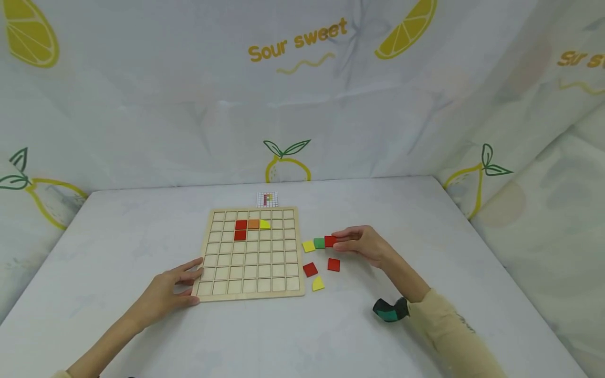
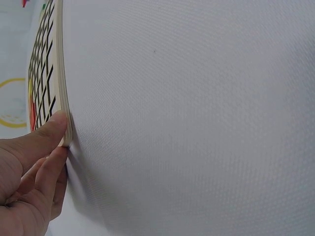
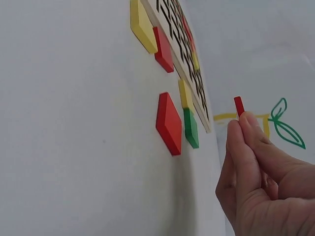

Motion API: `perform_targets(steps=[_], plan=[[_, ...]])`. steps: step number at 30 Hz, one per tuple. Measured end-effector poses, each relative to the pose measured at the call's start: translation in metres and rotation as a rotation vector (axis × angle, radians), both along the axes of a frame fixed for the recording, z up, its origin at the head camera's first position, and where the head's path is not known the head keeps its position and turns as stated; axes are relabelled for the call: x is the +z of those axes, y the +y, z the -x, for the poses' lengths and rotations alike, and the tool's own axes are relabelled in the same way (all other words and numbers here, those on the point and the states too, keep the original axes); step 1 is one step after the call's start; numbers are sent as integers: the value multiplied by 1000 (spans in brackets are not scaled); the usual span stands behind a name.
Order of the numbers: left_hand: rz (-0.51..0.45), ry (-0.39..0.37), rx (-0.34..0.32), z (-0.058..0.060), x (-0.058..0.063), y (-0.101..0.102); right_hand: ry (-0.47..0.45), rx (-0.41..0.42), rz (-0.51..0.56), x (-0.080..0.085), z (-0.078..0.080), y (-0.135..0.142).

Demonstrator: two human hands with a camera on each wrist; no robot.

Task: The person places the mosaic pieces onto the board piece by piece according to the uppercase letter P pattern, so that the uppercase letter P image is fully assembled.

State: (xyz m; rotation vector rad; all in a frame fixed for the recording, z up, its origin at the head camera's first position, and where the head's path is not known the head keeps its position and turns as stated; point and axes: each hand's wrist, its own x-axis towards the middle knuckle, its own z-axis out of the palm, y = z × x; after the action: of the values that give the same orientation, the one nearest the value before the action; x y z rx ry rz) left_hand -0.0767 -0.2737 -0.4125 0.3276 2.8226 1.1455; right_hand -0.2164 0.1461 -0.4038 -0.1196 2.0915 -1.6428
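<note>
My right hand (image 1: pixel 361 244) pinches a red square tile (image 3: pixel 239 105) between thumb and fingertips, lifted off the table in the right wrist view. My left hand (image 1: pixel 165 291) holds the near left corner of a wooden grid board (image 1: pixel 250 298), thumb at the corner and fingers along the left side. Two red squares, an orange square (image 1: pixel 253 224) and a yellow quarter-round tile (image 1: pixel 264 224) sit in the board's upper cells. Right of the board lie a yellow square (image 1: pixel 309 246), a green tile (image 3: pixel 191 129), two red squares (image 1: pixel 333 264) and another yellow quarter-round tile (image 1: pixel 318 283).
A small printed pattern card (image 1: pixel 267 199) lies just behind the board. A dark and teal object (image 1: pixel 390 310) is beside the right sleeve. White cloth with lemon prints covers the table (image 1: pixel 264 341) and hangs behind it.
</note>
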Motion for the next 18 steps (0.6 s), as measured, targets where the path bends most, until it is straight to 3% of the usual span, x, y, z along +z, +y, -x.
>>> perform_targets(steps=[8, 18], plan=[[10, -4, 6, 0, 1, 0, -21, -7, 22, 0, -6, -23], [-29, -37, 2, 0, 2, 1, -60, -38, 26, -2, -2, -57]])
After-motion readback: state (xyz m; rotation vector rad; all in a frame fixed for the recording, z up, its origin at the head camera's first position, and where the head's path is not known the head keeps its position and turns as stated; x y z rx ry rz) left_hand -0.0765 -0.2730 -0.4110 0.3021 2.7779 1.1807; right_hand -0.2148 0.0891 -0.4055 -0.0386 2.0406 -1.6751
